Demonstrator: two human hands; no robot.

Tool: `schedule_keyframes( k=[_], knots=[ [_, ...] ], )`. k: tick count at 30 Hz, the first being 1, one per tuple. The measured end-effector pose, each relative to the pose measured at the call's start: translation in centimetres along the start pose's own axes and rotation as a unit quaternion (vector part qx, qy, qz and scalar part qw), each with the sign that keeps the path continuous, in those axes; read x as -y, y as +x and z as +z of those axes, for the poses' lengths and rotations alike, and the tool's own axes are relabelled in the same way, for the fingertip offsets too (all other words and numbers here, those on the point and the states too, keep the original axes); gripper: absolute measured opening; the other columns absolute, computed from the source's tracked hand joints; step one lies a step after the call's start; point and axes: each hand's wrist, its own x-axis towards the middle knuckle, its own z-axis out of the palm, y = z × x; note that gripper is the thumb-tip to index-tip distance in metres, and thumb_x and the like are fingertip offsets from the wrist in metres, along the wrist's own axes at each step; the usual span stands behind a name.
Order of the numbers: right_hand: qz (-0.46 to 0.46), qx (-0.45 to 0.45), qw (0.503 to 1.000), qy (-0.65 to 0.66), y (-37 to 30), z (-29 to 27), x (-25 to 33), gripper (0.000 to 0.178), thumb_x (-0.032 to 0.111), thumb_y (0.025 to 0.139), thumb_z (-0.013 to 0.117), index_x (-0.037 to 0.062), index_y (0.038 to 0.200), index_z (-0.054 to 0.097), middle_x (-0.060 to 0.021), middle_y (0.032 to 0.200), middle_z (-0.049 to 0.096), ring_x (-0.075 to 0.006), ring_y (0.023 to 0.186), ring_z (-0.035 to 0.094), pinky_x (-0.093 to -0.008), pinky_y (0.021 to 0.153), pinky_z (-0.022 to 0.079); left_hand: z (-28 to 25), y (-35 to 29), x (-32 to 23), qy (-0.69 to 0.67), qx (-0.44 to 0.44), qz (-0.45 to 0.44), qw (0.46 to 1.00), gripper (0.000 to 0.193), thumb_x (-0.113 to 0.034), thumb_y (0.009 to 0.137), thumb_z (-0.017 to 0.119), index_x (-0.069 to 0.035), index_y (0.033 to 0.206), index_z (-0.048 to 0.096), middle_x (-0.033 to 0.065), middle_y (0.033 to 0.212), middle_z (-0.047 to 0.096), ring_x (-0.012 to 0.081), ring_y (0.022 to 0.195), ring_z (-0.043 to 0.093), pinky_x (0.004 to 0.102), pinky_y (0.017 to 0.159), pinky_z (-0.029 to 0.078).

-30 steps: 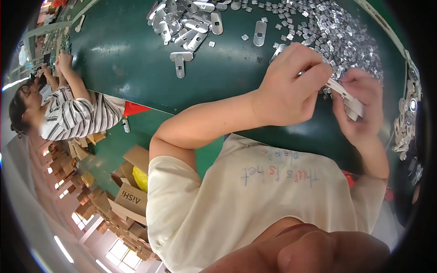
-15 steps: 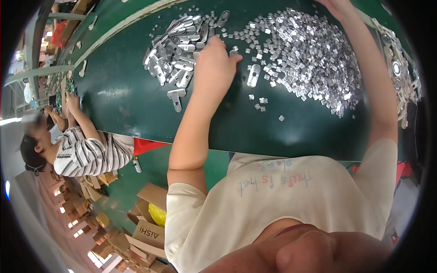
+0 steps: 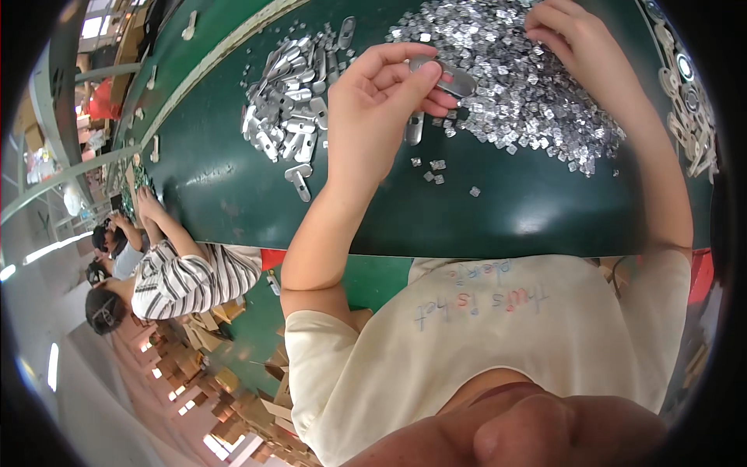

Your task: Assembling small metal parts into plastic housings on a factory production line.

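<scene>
My left hand (image 3: 369, 109) is raised over the middle of the table, its thumb and fingers closed on an oblong silver metal plate (image 3: 460, 82) with rounded ends. To its left lies a heap of similar oblong metal plates (image 3: 299, 124). Another slotted plate (image 3: 415, 131) rests on the table just below my left fingers, partly covered by them. At the far edge of a large pile of small shiny square metal pieces (image 3: 537, 117), my right hand (image 3: 580, 35) has its fingers curled toward the thumb. Whatever sits between those fingertips is too small to make out.
The green table (image 3: 506, 226) has a pale raised rim (image 3: 210, 62) on its far left. White ring-shaped parts (image 3: 689, 117) line the right edge. A co-worker in a striped shirt (image 3: 183, 276) sits at the left. Cardboard boxes (image 3: 249, 412) stand on the floor behind.
My left hand has lifted away from the oblong heap and moved right, now with a plate in it. My right hand has come nearer, to the far side of the small-piece pile.
</scene>
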Motion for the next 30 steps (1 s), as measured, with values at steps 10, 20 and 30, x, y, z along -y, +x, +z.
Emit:
schedule_keyframes(
  k=[10, 20, 30],
  knots=[
    [0.135, 0.018, 0.924, 0.358, 1.2, -2.9, 6.8, 0.106, 0.013, 0.048, 0.087, 0.001, 0.132, 0.023, -0.0156, 0.116, 0.047, -0.0222, 0.098, 0.055, -0.0316, 0.079, 0.05, 0.7, 0.4, 3.9, 0.001, -0.001, 0.049, 0.999, 0.02, -0.002, 0.086, 0.053, 0.006, 0.104, 0.052, 0.0133, 0.082, 0.062, 0.0171, 0.069, 0.062, 0.0242, 0.062, 0.049],
    [0.061, -0.019, 0.932, 0.357, 4.4, -11.8, 6.5, 0.096, 0.011, 0.057, 0.08, -0.0002, 0.132, 0.023, -0.0192, 0.122, 0.041, -0.0262, 0.104, 0.05, -0.0299, 0.076, 0.051, -0.2, 1.8, 2.7, 0.123, -0.05, 0.049, 0.99, 0.015, 0.001, 0.086, 0.051, 0.004, 0.101, 0.052, 0.007, 0.085, 0.059, 0.0143, 0.075, 0.062, 0.0235, 0.067, 0.049],
    [-0.211, 0.057, 0.927, 0.305, 9.0, -23.4, 13.8, 0.085, 0.009, 0.066, 0.073, -0.0015, 0.133, 0.022, -0.0233, 0.128, 0.034, -0.0307, 0.111, 0.045, -0.0279, 0.072, 0.052, -0.2, -2.1, 5.2, 0.003, -0.032, 0.053, 0.998, 0.015, 0.001, 0.086, 0.052, 0.005, 0.101, 0.052, 0.0104, 0.082, 0.062, 0.0136, 0.073, 0.062, 0.0245, 0.066, 0.051]
  ],
)
